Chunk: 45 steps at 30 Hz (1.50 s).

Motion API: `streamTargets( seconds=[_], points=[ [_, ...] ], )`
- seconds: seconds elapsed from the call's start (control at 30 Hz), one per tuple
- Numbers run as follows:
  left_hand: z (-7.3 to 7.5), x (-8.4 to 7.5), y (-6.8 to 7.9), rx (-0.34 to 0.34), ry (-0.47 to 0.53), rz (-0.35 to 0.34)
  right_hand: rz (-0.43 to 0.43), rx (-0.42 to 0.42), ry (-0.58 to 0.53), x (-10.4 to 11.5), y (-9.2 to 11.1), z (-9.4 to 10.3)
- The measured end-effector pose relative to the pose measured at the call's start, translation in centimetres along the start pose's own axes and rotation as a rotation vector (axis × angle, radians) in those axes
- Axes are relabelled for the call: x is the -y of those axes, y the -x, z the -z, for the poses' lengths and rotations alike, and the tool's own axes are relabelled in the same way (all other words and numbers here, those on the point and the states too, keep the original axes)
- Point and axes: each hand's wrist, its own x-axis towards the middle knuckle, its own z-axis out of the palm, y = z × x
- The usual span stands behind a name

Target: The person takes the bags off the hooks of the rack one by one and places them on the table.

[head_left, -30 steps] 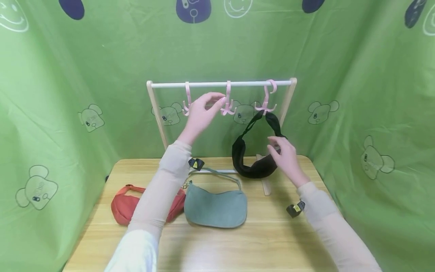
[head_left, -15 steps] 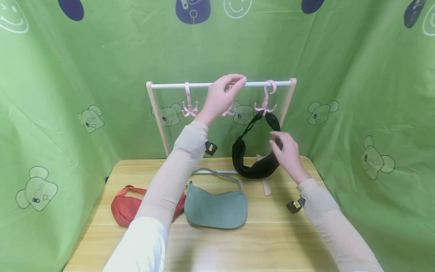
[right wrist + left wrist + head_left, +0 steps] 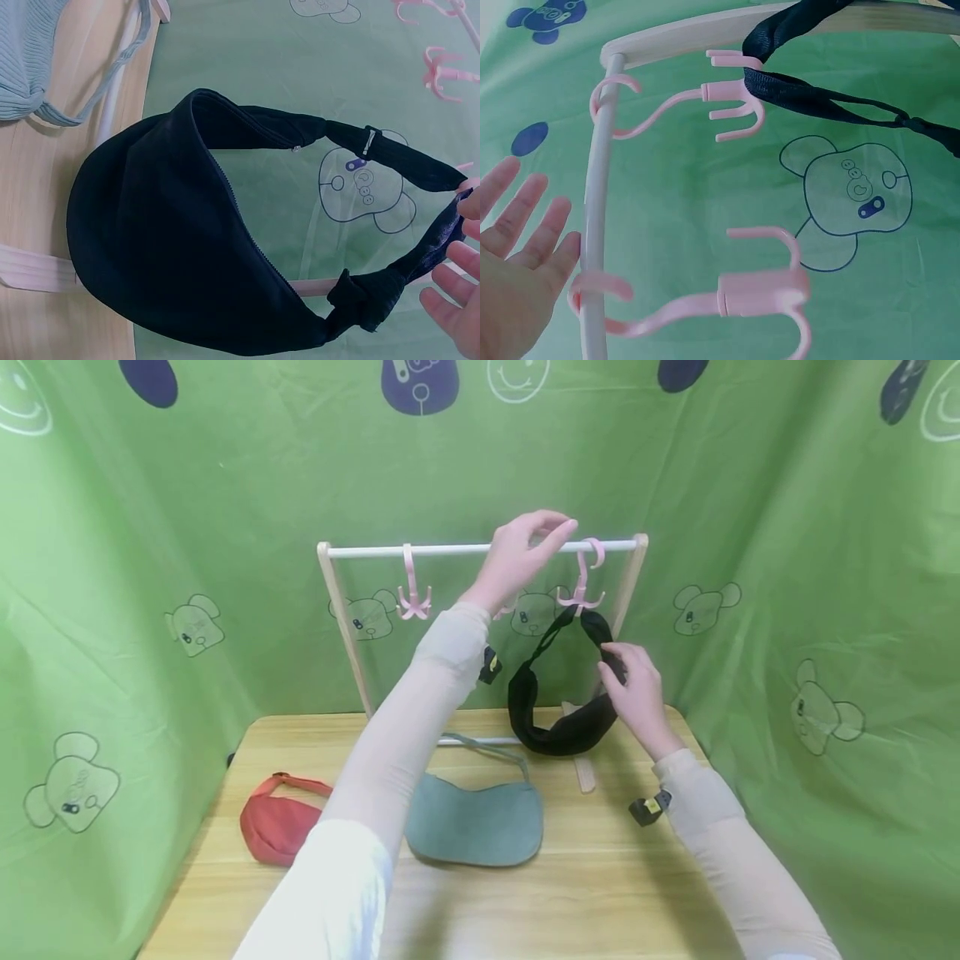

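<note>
"Three pink hangers hook over the white rail; which one bears the black bag?"

"The right-end hanger. The strap loops over a prong, and the bag's body droops beneath it."

"And the right hand?"

"Beside the strap, thumb and fingers apart, pinching nothing. Whether the fingertips touch the cloth, I can't tell."

"The left hand?"

"Up at the rail, between the middle hanger and the right-end one. The left wrist view shows its fingers straight and slightly spread, just beside the rail; I can't tell whether they touch it. In the head view, that hand covers most of the middle hanger."

"What lies on the wooden table?"

"A teal bag, its strap stretching back toward the lower bar, and a red bag to its left, partly covered by the left sleeve."
</note>
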Motion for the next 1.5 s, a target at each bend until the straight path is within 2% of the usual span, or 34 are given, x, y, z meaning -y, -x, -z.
streamTargets(
  seconds=[0.3,0.63,0.77,0.93,1.17,1.5],
  points=[
    [-0.8,-1.0,-1.6,0.083,-0.137,0.022,-0.004,-0.055,-0.006,0.0,-0.5,0.0],
    [-1.1,-1.4,-3.0,0.204,-0.406,0.054,-0.005,-0.075,-0.005,-0.4,-0.7,0.0],
    [-1.2,-1.3,-3.5,0.218,-0.503,0.076,-0.007,-0.07,-0.015,-0.2,-0.6,-0.2],
    [-1.3,-1.0,-3.7,0.238,-0.562,0.078,-0.019,-0.057,-0.026,-0.3,-0.4,-0.5],
    [-1.4,-0.2,-3.5,0.247,-0.591,0.036,-0.025,-0.058,-0.024,-0.5,-0.1,-0.7],
    [-1.8,0.2,-3.3,0.22,-0.72,-0.03,-0.03,-0.069,-0.048,-0.6,0.2,-1.3]
  ],
)
